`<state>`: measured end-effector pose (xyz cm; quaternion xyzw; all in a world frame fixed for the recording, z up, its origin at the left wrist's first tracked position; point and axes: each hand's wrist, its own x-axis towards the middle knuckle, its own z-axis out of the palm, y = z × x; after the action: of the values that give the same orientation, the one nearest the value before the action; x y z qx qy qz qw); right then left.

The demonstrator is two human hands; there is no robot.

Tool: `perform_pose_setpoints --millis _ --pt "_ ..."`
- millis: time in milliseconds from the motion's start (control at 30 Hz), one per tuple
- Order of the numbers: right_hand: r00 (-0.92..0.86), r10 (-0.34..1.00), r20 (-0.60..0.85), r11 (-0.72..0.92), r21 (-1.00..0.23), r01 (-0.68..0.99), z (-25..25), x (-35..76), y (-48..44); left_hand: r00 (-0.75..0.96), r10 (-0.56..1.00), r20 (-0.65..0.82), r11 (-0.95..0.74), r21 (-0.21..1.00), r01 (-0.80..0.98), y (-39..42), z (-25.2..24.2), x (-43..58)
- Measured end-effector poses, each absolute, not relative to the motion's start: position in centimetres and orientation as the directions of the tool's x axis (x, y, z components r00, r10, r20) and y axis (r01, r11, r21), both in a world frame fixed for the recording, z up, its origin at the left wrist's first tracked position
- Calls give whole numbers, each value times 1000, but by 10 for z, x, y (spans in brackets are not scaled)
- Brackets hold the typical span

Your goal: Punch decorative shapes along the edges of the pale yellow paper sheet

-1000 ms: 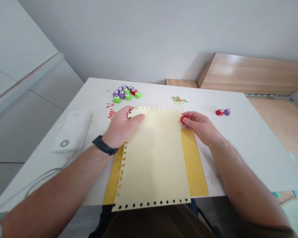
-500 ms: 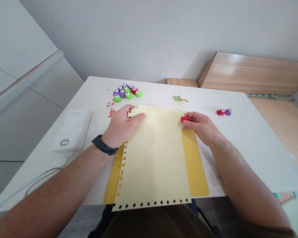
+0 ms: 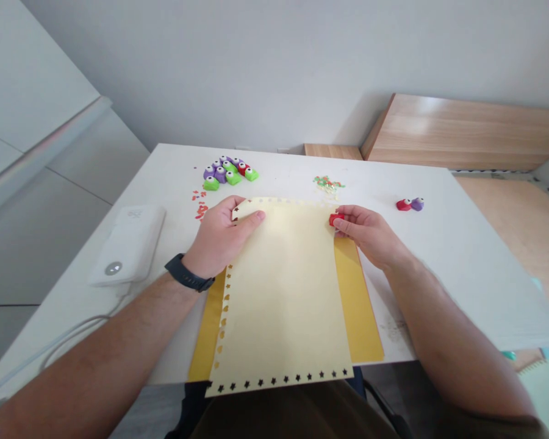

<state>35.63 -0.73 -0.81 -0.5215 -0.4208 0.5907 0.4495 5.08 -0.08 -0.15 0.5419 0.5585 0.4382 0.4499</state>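
At the far left of the white bench lies a white box with a cable. Next comes the left hand, a dark watch on its wrist, its fingers closed on the far left corner of the cream sheet. Behind it sit red scraps and a cluster of purple and green punches. The cream sheet, with stars punched along its edges, lies over a yellow sheet and overhangs the near edge. A confetti pile lies beyond. At the sheet's far right corner, the right hand has its fingers clamped on a red punch. Two more punches, red and purple, sit apart to the right.
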Motion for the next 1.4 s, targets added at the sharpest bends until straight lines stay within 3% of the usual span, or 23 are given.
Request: perform_pose_setpoints --millis 900,1400 --pt "-68 968 -243 -249 -962 -109 -7 359 -6 17 998 -67 63 983 174 -4 4 54" --pt "-79 971 -228 -233 -971 -62 -6 357 -8 19 999 -38 31 964 263 -4 6 54"
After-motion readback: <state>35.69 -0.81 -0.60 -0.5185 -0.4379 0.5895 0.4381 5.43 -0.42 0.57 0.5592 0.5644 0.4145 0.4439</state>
